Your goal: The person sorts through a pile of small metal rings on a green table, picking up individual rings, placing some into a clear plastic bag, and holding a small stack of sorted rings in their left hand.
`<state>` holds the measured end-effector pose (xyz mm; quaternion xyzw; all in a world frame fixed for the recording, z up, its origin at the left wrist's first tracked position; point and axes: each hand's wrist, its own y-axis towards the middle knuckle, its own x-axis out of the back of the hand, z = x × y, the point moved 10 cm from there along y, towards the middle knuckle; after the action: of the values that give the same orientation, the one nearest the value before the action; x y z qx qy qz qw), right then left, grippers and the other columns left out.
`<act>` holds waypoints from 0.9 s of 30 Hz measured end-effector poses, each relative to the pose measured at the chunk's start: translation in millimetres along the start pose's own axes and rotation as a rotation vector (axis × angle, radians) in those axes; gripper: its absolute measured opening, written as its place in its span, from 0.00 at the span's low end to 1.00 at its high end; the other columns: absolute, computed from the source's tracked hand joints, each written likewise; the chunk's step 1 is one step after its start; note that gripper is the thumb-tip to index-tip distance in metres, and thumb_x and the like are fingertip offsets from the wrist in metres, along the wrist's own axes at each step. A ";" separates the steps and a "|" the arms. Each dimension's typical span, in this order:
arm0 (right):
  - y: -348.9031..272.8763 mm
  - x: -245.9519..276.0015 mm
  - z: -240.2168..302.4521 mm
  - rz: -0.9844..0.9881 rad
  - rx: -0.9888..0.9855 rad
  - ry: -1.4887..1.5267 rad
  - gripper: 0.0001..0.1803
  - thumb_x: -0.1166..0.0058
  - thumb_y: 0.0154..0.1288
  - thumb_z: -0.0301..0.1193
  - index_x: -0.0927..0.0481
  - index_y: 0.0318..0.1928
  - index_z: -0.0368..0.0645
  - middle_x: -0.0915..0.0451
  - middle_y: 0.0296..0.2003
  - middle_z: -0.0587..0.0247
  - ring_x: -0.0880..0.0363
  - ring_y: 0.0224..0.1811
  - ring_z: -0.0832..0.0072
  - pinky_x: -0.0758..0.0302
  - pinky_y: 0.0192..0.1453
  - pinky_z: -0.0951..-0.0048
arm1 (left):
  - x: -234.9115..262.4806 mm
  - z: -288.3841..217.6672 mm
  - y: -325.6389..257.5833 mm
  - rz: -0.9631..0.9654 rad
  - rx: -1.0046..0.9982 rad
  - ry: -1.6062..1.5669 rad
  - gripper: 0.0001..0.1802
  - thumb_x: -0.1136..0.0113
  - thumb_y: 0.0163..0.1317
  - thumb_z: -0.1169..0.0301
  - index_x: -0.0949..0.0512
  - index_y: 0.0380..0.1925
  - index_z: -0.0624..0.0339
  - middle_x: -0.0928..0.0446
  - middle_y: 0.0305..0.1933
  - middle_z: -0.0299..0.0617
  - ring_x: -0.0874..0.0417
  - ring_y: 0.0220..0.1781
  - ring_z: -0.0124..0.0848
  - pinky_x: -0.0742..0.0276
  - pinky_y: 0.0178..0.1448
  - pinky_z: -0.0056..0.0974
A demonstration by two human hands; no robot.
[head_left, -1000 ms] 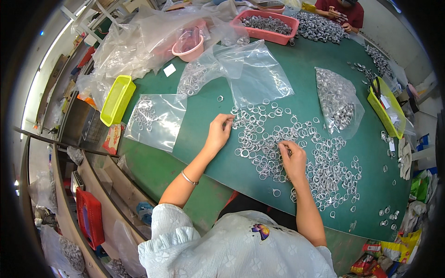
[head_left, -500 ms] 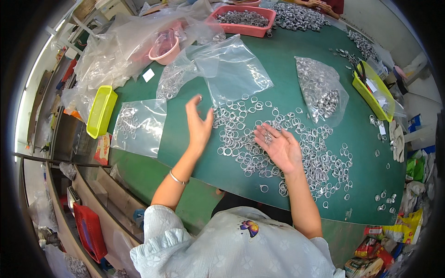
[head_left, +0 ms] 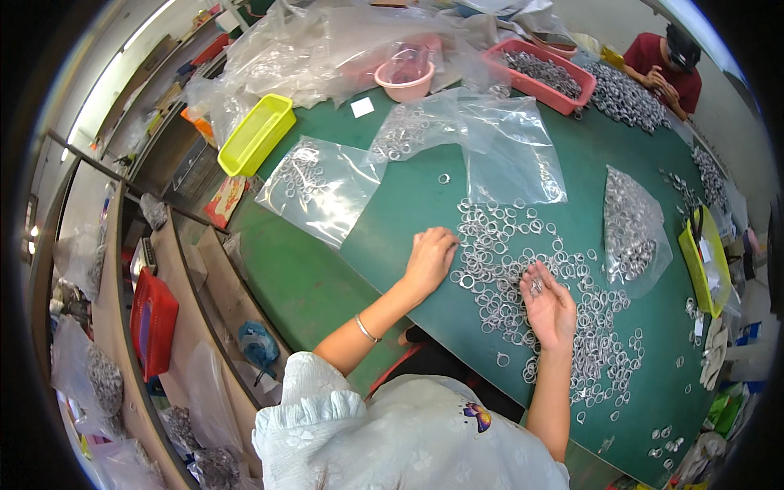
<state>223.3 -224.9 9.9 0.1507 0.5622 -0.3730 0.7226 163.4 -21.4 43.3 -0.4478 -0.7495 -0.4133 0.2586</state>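
Observation:
Small silver metal rings (head_left: 498, 302) lie loose in a wide spread on the green table. At the left edge of this spread is my left hand (head_left: 431, 257), back up, fingers bent down and together; whatever is under the fingertips is hidden. My right hand (head_left: 549, 310) is over the middle of the rings, palm turned up, its fingers curled around a few metal rings (head_left: 536, 286). One ring (head_left: 443, 178) lies by itself beyond my left hand. Farther back, a clear plastic bag (head_left: 514, 155) lies flat.
A bag of rings (head_left: 633, 233) lies at right, near a yellow-green basket (head_left: 704, 261). Another bag (head_left: 322, 192) and a yellow-green tray (head_left: 257, 135) are left. At the back stand a pink bowl (head_left: 406, 82) and pink tub (head_left: 543, 77). Another person (head_left: 665, 69) sits far right.
My left hand has come down from near the bags to the left edge of the rings. A single ring now lies apart on the table. My right hand stays over the rings; the view has shifted.

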 end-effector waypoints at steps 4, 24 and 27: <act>-0.7 -2.4 0.6 0.054 0.003 -0.043 0.24 0.55 0.63 0.27 0.36 0.58 0.28 0.30 0.52 0.47 0.30 0.56 0.57 0.34 0.66 0.59 | 25.5 -21.3 -9.2 -0.154 0.047 -0.158 0.13 0.40 0.54 0.77 0.24 0.42 0.59 0.25 0.44 0.45 0.25 0.49 0.41 0.31 0.52 0.40; 15.8 -76.5 -19.0 -0.005 0.529 -1.696 0.10 0.47 0.59 0.23 0.21 0.42 0.37 0.21 0.41 0.61 0.26 0.38 0.73 0.30 0.43 0.74 | 10.2 41.0 -67.0 -0.074 0.718 -1.118 0.10 0.43 0.62 0.74 0.23 0.43 0.65 0.24 0.33 0.35 0.28 0.28 0.20 0.32 0.32 0.25; 65.7 -66.0 -3.5 -0.049 0.661 -1.973 0.12 0.46 0.60 0.27 0.22 0.44 0.37 0.24 0.40 0.56 0.27 0.39 0.66 0.30 0.46 0.68 | 57.6 73.3 -14.5 -0.259 0.286 -0.360 0.12 0.39 0.51 0.81 0.23 0.38 0.63 0.27 0.29 0.45 0.26 0.30 0.35 0.28 0.37 0.37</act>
<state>261.5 -153.8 56.6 -0.0423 -0.4060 -0.4804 0.7763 122.5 63.6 42.9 -0.3734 -0.8853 -0.2465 0.1271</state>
